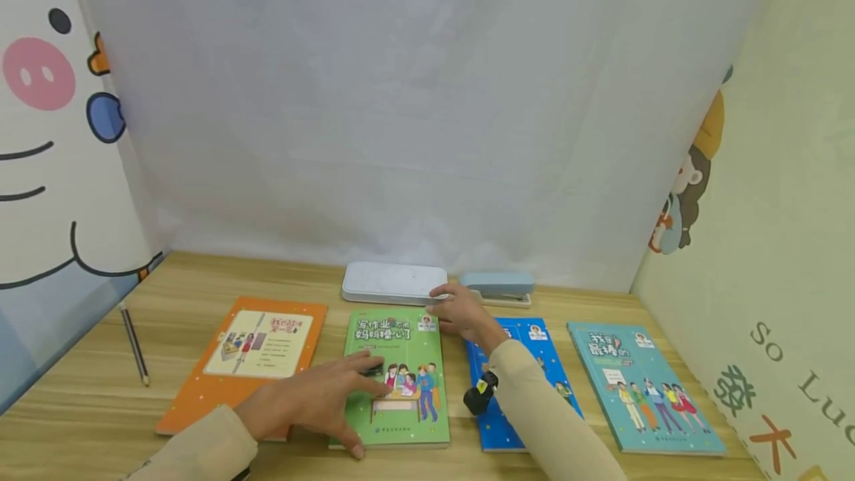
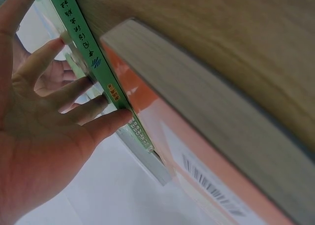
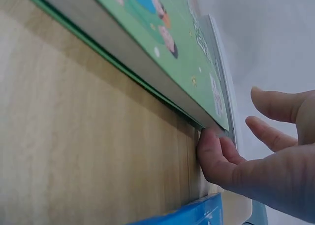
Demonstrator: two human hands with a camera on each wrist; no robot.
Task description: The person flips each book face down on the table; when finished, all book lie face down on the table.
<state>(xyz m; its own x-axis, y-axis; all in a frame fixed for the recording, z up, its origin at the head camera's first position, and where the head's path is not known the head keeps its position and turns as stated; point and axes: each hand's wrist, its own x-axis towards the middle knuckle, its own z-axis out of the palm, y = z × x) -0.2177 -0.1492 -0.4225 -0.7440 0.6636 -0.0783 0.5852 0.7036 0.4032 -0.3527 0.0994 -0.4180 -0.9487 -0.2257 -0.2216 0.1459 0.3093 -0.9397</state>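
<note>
A green book (image 1: 427, 358) with cartoon figures lies face up in the middle of the table. Spread over its left side is my left hand (image 1: 320, 396), thumb near the lower left corner. In the left wrist view, the fingers of that hand (image 2: 44, 116) touch the green spine (image 2: 86, 43). My right hand (image 1: 467, 314) is at the book's upper right corner. The right wrist view has its lower fingertips (image 3: 209, 141) against the page edge, thumb and another finger raised off the cover. An orange book (image 1: 207, 392) lies close by the left hand.
Under the right forearm is a blue book (image 1: 497, 421), with a teal book (image 1: 641, 384) farther right. A white flat case (image 1: 394, 282) and a blue-grey stapler (image 1: 497, 284) sit behind, by the white backdrop. At far left lies a pencil (image 1: 136, 347).
</note>
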